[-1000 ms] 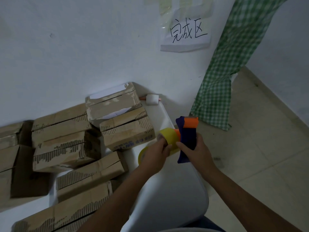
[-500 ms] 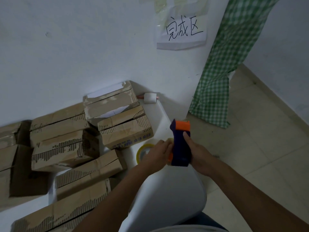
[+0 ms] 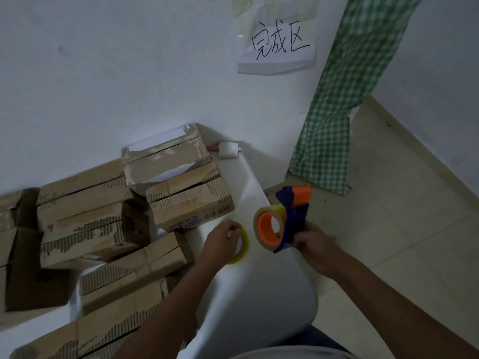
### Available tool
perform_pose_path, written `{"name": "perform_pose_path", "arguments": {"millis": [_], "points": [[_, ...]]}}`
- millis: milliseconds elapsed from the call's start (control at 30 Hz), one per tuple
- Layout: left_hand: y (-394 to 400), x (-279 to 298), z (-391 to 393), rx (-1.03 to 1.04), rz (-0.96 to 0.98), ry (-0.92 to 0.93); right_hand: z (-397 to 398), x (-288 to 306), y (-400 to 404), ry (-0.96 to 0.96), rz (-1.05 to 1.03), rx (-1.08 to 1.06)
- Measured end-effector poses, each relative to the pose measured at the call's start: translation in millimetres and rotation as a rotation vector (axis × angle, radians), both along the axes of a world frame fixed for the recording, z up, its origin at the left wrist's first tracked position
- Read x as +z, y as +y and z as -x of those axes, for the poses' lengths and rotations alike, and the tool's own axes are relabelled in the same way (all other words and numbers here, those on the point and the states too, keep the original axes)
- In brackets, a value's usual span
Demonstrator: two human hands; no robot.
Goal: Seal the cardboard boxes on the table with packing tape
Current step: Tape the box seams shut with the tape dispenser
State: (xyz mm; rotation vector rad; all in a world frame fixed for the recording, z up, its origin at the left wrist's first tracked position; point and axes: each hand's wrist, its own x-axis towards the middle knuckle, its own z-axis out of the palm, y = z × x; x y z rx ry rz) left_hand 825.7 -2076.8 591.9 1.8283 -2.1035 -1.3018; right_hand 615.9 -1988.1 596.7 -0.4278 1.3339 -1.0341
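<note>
Filling the table's left side, the cardboard boxes [image 3: 191, 203] lie untaped. The left hand [image 3: 223, 239] has left the dispenser and pinches a loose tape ring [image 3: 242, 248] on the table; the right hand [image 3: 315, 248] stays clamped on the tape dispenser [image 3: 282, 224] beyond the right edge, so taping hasn't begun.

Blue-and-orange tape dispenser [image 3: 290, 218], yellowish tape roll [image 3: 239, 246], brown boxes [image 3: 190, 200], green-checked cloth [image 3: 344, 81].

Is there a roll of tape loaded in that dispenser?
Loaded: a yellowish tape roll sits around the dispenser's orange hub, held by the right hand.
</note>
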Motion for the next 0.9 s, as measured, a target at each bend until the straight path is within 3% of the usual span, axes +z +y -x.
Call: {"name": "perform_pose_path", "arguments": {"millis": [67,133,233,300,533,667,900], "points": [[-1.4,0.9,2.0,0.078,-0.133,0.133,3.5,1.3,2.3,0.061,0.017,0.054],[-3.1,4.9,2.5,0.269,-0.427,0.309,3.9,1.9,4.6,0.108,0.03,0.128],[-6.6,10.6,3.0,0.429,-0.711,0.408,1.7,2.2,4.6,0.159,0.032,0.216],[-11.9,11.3,5.1,0.51,-0.793,0.451,-1.3,3.8,2.8,0.194,0.025,0.244],[-25.9,12.2,1.8,0.517,-0.77,0.623,-14.5,16.3,-3.0,0.249,0.036,0.284],[-20.6,7.9,2.8,0.56,-0.691,0.579,-18.1,24.4,-4.8,0.269,0.046,0.329],[-14.9,9.9,-14.2,0.509,-0.496,0.554,-25.6,53.2,-9.1,0.119,0.054,0.618]]}}
